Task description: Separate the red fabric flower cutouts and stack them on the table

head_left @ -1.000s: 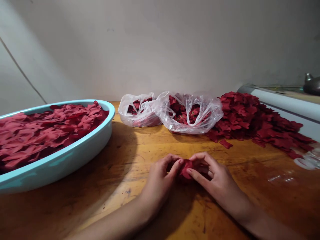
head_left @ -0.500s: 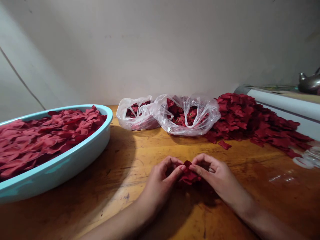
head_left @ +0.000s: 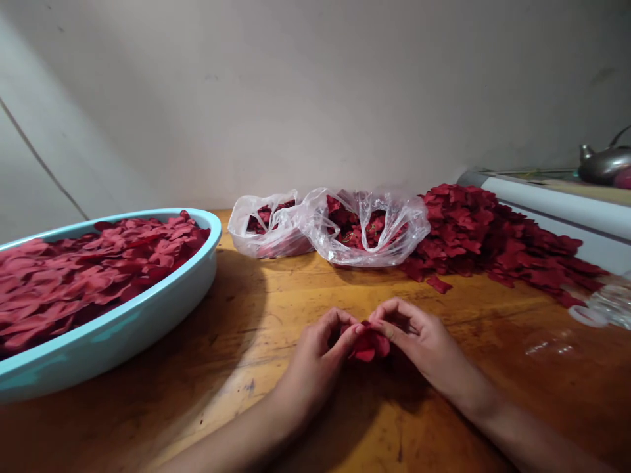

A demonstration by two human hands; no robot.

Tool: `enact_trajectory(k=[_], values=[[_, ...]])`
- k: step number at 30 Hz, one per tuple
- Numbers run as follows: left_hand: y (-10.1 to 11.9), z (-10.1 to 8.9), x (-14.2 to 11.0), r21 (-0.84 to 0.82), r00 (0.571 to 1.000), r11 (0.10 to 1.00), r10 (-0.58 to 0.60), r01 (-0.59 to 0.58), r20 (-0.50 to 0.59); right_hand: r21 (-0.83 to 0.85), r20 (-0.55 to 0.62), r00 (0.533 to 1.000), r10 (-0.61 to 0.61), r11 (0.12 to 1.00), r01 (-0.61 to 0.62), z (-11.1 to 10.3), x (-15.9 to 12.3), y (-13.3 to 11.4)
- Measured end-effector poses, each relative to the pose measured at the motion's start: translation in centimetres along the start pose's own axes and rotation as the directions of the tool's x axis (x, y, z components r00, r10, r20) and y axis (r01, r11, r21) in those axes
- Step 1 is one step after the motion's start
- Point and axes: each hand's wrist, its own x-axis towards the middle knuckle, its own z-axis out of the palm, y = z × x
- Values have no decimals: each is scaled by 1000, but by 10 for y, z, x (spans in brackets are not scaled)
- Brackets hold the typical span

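My left hand (head_left: 315, 358) and my right hand (head_left: 424, 341) meet low over the wooden table (head_left: 256, 315), fingertips pinched together on a small bunch of red fabric petals (head_left: 367, 343). Both hands curl around the bunch, and part of it is hidden behind the fingers. A light blue oval basin (head_left: 148, 305) heaped with red petals stands to the left. Behind the hands lie two clear plastic bags (head_left: 365, 226) holding red pieces, and a loose heap of red petals (head_left: 493, 240) spreads to the right.
A plain wall rises right behind the table. At the right edge a white appliance top (head_left: 557, 197) carries a metal kettle (head_left: 604, 164). Clear plastic scraps (head_left: 599, 309) lie on the table at the right. One stray petal (head_left: 438, 284) lies before the heap.
The fingers have worked the red bunch, shifting from a loose hold to a tighter pinch at its top. The hands stay in the same place; the view has shifted slightly.
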Motion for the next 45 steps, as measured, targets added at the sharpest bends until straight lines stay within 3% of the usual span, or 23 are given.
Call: enact_trajectory(k=[5, 9, 15, 21, 27, 30, 32, 35, 40, 45], values=[[0, 0, 3, -109, 1000, 994, 23, -23, 2, 26, -174, 984, 34, 999, -30, -4, 3, 5], [3, -3, 4, -178, 994, 984, 3, -22, -105, 31, -300, 954, 16, 1000, -7, -7, 5, 5], [2, -9, 4, -76, 970, 990, 100, -120, -224, 77, -281, 959, 27, 997, -6, -10, 6, 2], [-4, -11, 2, -132, 945, 985, 60, -108, -322, 115, -266, 963, 33, 993, -3, -11, 6, 2], [4, -10, 2, -29, 963, 994, 94, -105, -253, -190, -164, 986, -12, 982, -20, -12, 5, 6], [5, -8, 1, 60, 981, 993, 106, -97, -162, -344, -133, 979, -155, 934, 101, -11, 1, -1], [6, -7, 0, 124, 986, 984, 140, -128, -95, -381, -21, 975, -219, 904, 195, -10, -2, -6], [7, -4, -2, 188, 983, 965, 183, -181, 7, -312, 98, 978, -186, 927, 207, -9, -4, -11], [10, -3, -4, 198, 970, 951, 222, -239, 103, 53, 237, 971, 13, 998, -26, -10, -2, -9], [9, -4, -4, 190, 980, 961, 199, -201, 27, 171, 161, 983, 90, 978, -118, -12, -1, -5]])
